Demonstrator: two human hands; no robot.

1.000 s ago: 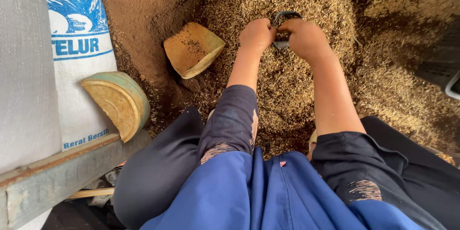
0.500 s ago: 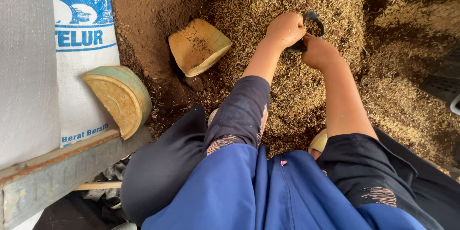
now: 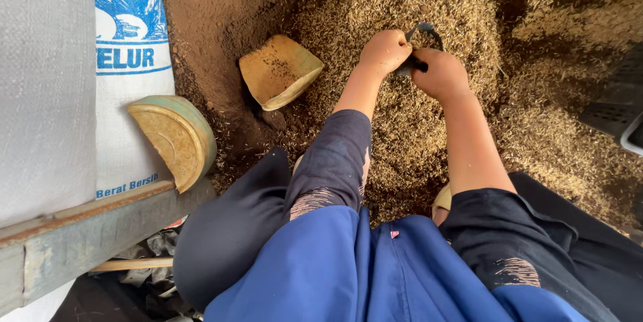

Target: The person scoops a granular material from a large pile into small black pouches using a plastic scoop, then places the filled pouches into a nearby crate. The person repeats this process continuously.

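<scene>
- Head view: both hands meet over a heap of husked grain [image 3: 402, 127] on the earth floor [image 3: 214, 20].
- Left hand [image 3: 385, 50] and right hand [image 3: 440, 75] are each closed round a small dark tool [image 3: 418, 47], curved metal top, dark grip; its lower part is hidden by the fingers.
- The tool sits at the top of the heap, touching the grain.
- Tan scoop [image 3: 280, 71] lies tilted at the heap's left edge, a few grains scattered inside.
- Round green-rimmed tin [image 3: 175, 138] leans on a white woven sack [image 3: 127, 81]; its contents cannot be seen.
- A wooden beam [image 3: 87, 228] runs below the sack.
</scene>
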